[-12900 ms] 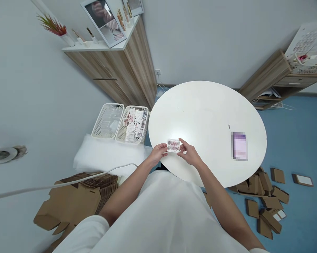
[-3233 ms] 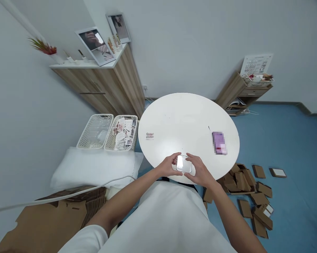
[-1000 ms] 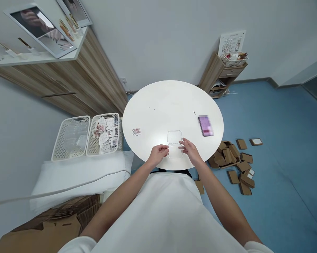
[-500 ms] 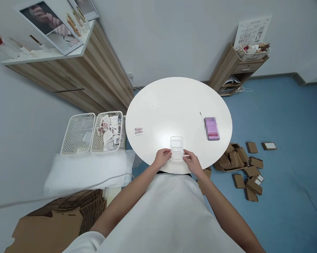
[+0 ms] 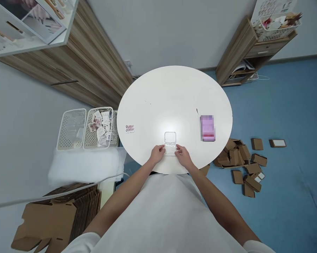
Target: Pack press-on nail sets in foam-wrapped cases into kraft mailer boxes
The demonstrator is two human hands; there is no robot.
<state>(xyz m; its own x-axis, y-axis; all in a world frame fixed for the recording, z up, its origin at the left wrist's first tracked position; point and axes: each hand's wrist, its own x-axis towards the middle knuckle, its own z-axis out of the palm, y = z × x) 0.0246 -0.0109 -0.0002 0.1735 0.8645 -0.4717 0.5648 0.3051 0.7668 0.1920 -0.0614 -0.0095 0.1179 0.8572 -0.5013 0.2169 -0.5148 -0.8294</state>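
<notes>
A clear plastic hinged case (image 5: 170, 143) lies open on the white oval table (image 5: 158, 88) near its front edge, lid tipped away from me. My left hand (image 5: 157, 154) grips the case's left side between thumb and fingers. On the opposite side, my right hand (image 5: 184, 156) has its fingers and thumb closed on the right edge. A small card of pink nail-like pieces (image 5: 130, 128) rests on the table's left part. Over to the right lies a purple box (image 5: 207, 128), its face blurred out.
Left of the table stand a white basket of small cards (image 5: 99, 128) and another basket with clear plastic cases (image 5: 71, 130). Flat brown cardboard (image 5: 47, 225) is stacked at lower left. Small brown boxes (image 5: 237, 156) lie on the floor at right. A cable (image 5: 68, 193) crosses the left side.
My view has shifted slightly, so the table and surroundings appear moved. Both hands keep their places at the sides of the open case.
</notes>
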